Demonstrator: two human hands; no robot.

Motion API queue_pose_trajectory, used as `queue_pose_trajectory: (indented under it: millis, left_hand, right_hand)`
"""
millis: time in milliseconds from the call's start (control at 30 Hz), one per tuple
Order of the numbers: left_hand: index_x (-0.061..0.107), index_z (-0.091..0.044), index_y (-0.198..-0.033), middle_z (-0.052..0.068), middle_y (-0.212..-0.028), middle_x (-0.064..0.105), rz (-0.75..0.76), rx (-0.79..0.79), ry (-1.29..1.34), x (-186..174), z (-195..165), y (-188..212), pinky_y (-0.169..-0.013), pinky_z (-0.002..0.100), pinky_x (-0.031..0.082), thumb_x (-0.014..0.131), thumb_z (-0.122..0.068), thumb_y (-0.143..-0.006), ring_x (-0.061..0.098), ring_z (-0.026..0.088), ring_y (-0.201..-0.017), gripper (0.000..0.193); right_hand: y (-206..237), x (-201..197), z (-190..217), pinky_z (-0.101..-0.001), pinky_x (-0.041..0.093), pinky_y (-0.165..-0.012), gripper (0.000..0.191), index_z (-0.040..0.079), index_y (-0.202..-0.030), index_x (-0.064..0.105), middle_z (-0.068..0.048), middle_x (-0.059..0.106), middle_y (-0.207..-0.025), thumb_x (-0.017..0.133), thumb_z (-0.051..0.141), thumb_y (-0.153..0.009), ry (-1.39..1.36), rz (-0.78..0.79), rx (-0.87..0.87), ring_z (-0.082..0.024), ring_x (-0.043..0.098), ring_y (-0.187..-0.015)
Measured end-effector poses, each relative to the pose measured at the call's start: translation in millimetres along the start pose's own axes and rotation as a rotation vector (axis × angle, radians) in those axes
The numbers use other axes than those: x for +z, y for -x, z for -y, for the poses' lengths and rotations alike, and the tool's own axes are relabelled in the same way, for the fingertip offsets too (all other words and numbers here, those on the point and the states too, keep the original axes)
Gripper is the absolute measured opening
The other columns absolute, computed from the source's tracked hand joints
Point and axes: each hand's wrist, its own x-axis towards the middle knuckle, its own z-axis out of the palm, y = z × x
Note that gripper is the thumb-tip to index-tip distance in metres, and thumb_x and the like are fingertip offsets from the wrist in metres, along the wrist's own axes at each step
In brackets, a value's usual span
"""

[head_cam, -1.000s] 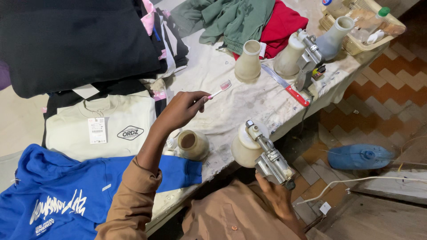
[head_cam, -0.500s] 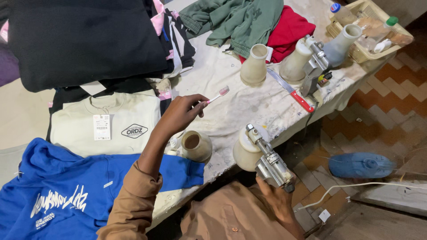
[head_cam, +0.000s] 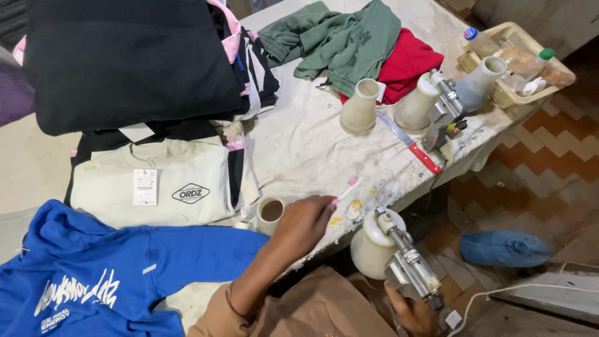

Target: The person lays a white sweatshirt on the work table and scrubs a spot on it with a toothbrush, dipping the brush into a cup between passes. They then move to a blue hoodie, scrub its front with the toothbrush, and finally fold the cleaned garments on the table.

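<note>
Pink-handled toothbrush [head_cam: 345,191] is now coming down toward me: my left hand [head_cam: 304,226] is clenched round its shaft, and compared with a moment back it is sitting lower and nearer the table edge [head_cam: 405,200], just beside the small open cup [head_cam: 270,213] of dark liquid. Brush head is pointing up and right, clear of the cloth. My right hand [head_cam: 412,312] is gripping the base of the metal spray gun [head_cam: 409,268] with its cream-coloured pot [head_cam: 371,246], held off the table edge as before. I am judging that the brush is being brought back toward the cup or the blue hoodie [head_cam: 125,274]. Cream sweatshirt [head_cam: 175,187], red-handled knife [head_cam: 412,145] and second spray gun [head_cam: 444,109] are lying untouched.
</note>
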Motion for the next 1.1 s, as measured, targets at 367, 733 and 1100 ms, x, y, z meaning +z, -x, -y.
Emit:
queue_pose_trajectory:
  millis: [367,733,1100]
  left_hand:
    - [0.064,-0.001,-0.101,0.021,-0.088,0.065,0.051,-0.044,-0.266,113.5,78.6,38.3,-0.063,0.052,0.054,0.061,-0.01,-0.084,0.066,0.042,-0.069,0.019]
    - [0.067,-0.003,-0.108,0.019,-0.087,0.066,-0.046,-0.066,-0.213,101.5,68.3,35.3,-0.061,0.051,0.053,0.059,-0.011,-0.095,0.066,0.042,-0.068,0.017]
    - [0.069,-0.003,-0.116,0.018,-0.088,0.066,-0.056,-0.059,-0.214,88.5,48.7,33.5,-0.059,0.049,0.053,0.06,-0.013,-0.098,0.065,0.041,-0.066,0.023]
  right_hand:
    - [21.7,-70.6,11.0,-0.0436,0.054,-0.074,0.032,0.009,-0.102,0.072,-0.01,0.075,-0.089,0.082,0.016,-0.072,-0.015,0.253,0.377,-0.026,0.069,-0.084]
    - [13.9,-78.8,17.0,-0.0387,0.061,-0.063,0.03,0.002,-0.091,0.076,-0.012,0.08,-0.076,0.083,0.021,-0.069,0.023,0.36,0.481,-0.022,0.075,-0.071]
    - [6.6,-72.8,3.6,-0.0372,0.063,-0.063,0.04,0.002,-0.097,0.075,-0.012,0.078,-0.081,0.083,0.02,-0.063,0.099,0.32,0.291,-0.022,0.078,-0.074]
